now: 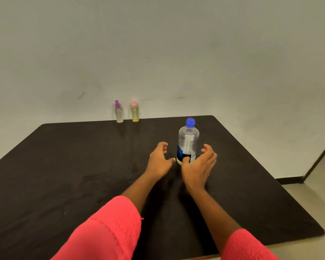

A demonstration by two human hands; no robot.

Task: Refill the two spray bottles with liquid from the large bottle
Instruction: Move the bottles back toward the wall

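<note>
A large clear bottle (188, 141) with a blue cap and a blue label stands upright on the black table (83, 166), right of centre. My right hand (199, 166) is just to its right, fingers loosely curved, thumb close to or touching its base. My left hand (159, 160) hovers a little left of the bottle, fingers loosely curled, holding nothing. At the table's far edge stand two small spray bottles: one clear with a purple top (118, 112), one with yellowish liquid and a pink top (135, 112).
A plain pale wall (158, 53) rises right behind the table's far edge. On the right, the table edge drops to a light floor, with a dark door frame (319, 158) beyond. My sleeves are pink.
</note>
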